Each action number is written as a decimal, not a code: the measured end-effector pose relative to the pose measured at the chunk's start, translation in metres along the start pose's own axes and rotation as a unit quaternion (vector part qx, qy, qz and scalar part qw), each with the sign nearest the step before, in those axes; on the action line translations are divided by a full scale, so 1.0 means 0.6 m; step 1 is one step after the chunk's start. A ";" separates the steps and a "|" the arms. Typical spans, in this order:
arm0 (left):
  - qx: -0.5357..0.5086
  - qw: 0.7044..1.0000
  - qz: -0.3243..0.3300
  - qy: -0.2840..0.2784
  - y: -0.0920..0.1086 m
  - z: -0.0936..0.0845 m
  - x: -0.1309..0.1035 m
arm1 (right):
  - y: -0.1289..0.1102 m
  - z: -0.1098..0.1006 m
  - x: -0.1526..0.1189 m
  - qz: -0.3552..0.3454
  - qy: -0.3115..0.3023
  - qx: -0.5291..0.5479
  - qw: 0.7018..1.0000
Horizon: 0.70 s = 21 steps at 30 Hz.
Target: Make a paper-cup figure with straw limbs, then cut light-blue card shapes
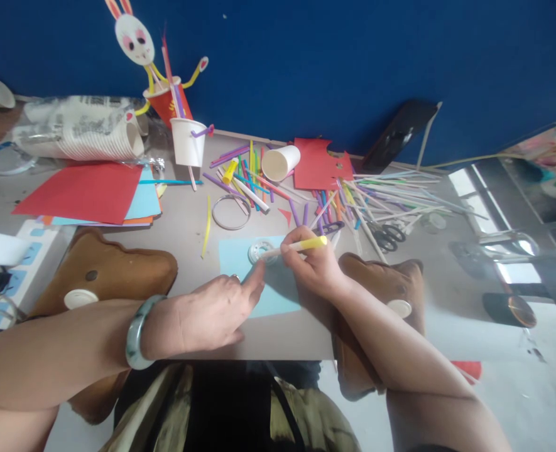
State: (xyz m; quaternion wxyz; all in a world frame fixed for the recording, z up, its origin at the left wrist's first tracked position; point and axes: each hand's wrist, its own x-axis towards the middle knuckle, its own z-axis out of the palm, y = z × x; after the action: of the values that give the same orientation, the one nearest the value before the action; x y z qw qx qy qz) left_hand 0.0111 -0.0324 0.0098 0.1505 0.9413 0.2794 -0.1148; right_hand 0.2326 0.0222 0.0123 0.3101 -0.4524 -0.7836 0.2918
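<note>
I'm gripping a yellow-ended pen (303, 244) in my right hand (313, 263), seemingly tracing a clear ring (251, 252) at twelve o'clock on blue paper (275, 295). My left hand (207, 311), ungrasping, is pointing against its near rim; going around calls for steady pinning. Straws (295, 212) are crowding one o'clock; bare table (190, 251) is lying at nine, its edge at six.

Gap between left cushion (136, 267) and blue paper (278, 295); grey ring (231, 228), straws (252, 193) block beyond.

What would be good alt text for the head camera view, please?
The right hand holds a yellow-ended pen at a pale ring on light-blue paper, while the left hand points at its near edge. Behind are colourful straws, paper cups and a rabbit figure.
</note>
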 end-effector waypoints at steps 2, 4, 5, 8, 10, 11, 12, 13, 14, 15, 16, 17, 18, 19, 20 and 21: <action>0.000 1.000 0.001 -0.001 0.000 0.000 0.001 | -0.001 0.001 0.000 -0.003 0.002 -0.007 1.000; 0.006 1.000 0.003 -0.001 0.000 0.000 0.001 | -0.002 0.002 0.000 -0.015 0.006 -0.028 0.999; 0.011 1.000 0.003 -0.001 0.000 0.000 0.001 | -0.002 0.002 -0.001 -0.025 0.008 -0.040 0.999; 0.024 1.000 -0.001 0.008 0.002 0.001 0.000 | 0.001 0.004 -0.004 -0.075 0.012 -0.078 0.994; 0.026 1.000 -0.005 0.016 0.003 0.002 -0.001 | 0.003 0.006 -0.007 -0.110 0.012 -0.109 0.988; 0.024 1.000 -0.004 0.018 0.003 0.002 -0.002 | 0.003 0.007 -0.009 -0.127 0.011 -0.130 0.983; 0.022 1.000 -0.004 0.020 0.003 0.003 -0.002 | 0.003 0.007 -0.010 -0.143 0.008 -0.153 0.978; 0.019 1.000 -0.003 0.020 0.003 0.003 -0.003 | 0.001 0.008 -0.010 -0.158 0.004 -0.177 0.971; 0.016 1.000 -0.001 0.021 0.002 0.004 -0.003 | -0.001 0.009 -0.010 -0.174 0.000 -0.200 0.964; 0.012 1.000 0.000 0.020 0.001 0.005 -0.003 | -0.005 0.009 -0.009 -0.187 -0.006 -0.220 0.957; 0.008 1.000 0.003 0.019 0.001 0.006 -0.003 | -0.008 0.010 -0.008 -0.198 -0.011 -0.235 0.952; 0.003 1.000 0.002 0.017 0.000 0.007 -0.003 | -0.012 0.011 -0.006 -0.202 -0.016 -0.248 0.947; -0.001 1.000 0.002 0.014 0.000 0.007 -0.002 | -0.015 0.012 -0.005 -0.202 -0.019 -0.260 0.944; -0.005 1.000 0.002 0.010 0.000 0.007 -0.001 | -0.019 0.013 -0.003 -0.199 -0.020 -0.272 0.941; -0.007 1.000 0.002 0.008 0.000 0.006 0.000 | -0.022 0.014 -0.001 -0.193 -0.020 -0.284 0.939; -0.008 1.000 0.003 0.006 0.000 0.005 0.001 | -0.024 0.016 0.001 -0.185 -0.020 -0.296 0.937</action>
State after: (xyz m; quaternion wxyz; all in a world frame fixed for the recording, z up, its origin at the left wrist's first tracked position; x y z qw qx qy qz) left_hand 0.0110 -0.0332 0.0070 0.1568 0.9416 0.2785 -0.1063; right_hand 0.2174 0.0151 0.0172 0.1952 -0.3651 -0.9102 -0.0067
